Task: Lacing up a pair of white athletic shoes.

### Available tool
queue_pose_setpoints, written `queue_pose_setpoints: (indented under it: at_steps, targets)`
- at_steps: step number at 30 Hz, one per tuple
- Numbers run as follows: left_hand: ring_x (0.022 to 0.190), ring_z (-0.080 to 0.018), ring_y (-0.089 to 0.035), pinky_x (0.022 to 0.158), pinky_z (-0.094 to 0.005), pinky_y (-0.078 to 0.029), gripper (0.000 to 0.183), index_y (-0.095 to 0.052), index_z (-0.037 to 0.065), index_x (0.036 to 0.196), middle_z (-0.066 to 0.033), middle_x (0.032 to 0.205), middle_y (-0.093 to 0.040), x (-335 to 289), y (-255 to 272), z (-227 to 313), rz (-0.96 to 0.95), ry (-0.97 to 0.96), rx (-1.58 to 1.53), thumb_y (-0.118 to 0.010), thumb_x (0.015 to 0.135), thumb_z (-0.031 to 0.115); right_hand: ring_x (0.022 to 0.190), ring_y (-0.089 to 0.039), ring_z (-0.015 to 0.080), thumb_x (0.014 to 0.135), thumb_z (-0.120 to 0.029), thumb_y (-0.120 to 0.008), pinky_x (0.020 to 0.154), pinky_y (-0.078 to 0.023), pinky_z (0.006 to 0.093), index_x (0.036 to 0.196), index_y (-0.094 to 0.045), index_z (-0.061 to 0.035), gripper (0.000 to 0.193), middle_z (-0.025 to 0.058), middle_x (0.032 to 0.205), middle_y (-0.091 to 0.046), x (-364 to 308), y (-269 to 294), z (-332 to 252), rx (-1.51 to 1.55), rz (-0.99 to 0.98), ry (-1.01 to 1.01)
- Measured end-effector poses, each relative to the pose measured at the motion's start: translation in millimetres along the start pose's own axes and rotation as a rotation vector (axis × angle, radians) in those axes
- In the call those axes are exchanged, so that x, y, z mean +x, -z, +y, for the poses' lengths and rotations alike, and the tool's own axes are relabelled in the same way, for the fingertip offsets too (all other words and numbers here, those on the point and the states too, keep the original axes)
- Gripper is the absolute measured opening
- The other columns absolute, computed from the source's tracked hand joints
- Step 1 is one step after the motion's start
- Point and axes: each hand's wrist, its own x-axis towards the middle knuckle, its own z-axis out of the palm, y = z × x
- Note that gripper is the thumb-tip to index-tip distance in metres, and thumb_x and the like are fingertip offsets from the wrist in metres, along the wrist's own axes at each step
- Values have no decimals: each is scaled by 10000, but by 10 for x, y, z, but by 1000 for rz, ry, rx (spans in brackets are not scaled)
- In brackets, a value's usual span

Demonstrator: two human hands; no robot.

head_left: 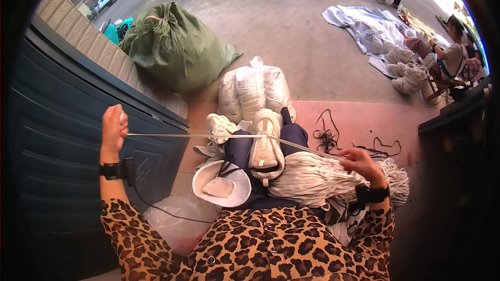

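Note:
A beige sneaker (266, 145) rests on my lap between my thighs, its heel toward me. A pale shoelace (198, 136) runs out from its lacing to both sides, drawn straight. Far out to the left, my left hand (114, 126) is closed in a fist around one end. On the other side my right hand (363, 165) grips the other stretch between curled fingers, above a thick bundle of pale laces (307, 179) lying over my right thigh. Another beige sneaker (221, 126) lies just left of the first one. A white cap-like bowl shape (221, 183) sits by my left thigh.
Clear plastic-wrapped bundles (253, 91) stand ahead of my knees. A large green sack (177, 47) leans near the wall, beyond a dark door (78, 140) at left. Black laces (327, 138) lie on the floor. Seated people (451, 54) work beside piled shoes at right.

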Motion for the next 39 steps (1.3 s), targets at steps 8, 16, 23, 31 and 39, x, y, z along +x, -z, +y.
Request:
queue_pose_setpoints:
  at_steps: [8,16,23,31,39]
  targets:
    - [401,-21,-271,325,-182,-187,305,-394,163,630,75,537,-325,110,3078,318,705,-95,-45,-598,842,244,407,-352,65,871,-130,-529,400,-311,203,993,-548,-14,169,-38,527,-396,-714,1085,546,610,517,338]
    - [395,-27,-231,345,-195,-172,367,-427,135,607,76,518,-264,52,3709,1122,854,-272,135,-674,779,344,588,-346,110,931,-81,-362,546,-317,245,990,-481,37,178,13,675,-358,-2010,3045,885,1524,356,929]
    - [470,15,-280,381,-151,-211,186,-547,49,859,84,615,-328,410,1180,492,228,-127,106,-570,864,234,1114,-431,225,913,-33,-318,1000,-317,338,1175,-418,70,299,159,1149,-473,-2325,3235,222,1015,714,1122]
    - [626,-74,-494,555,-199,-435,220,-550,-18,1022,-12,767,-528,7,-1559,-648,-519,322,0,-571,826,79,768,-508,162,870,-73,-493,691,-413,272,870,-592,-17,114,59,838,-547,350,569,-232,-158,537,698]
    - [567,-65,-492,494,-182,-416,135,-554,2,905,5,726,-531,-477,-2654,-1216,-760,475,141,-526,866,129,693,-593,323,768,-197,-590,626,-468,357,892,-622,-36,206,174,742,-602,1293,-1064,-240,-486,-66,490]
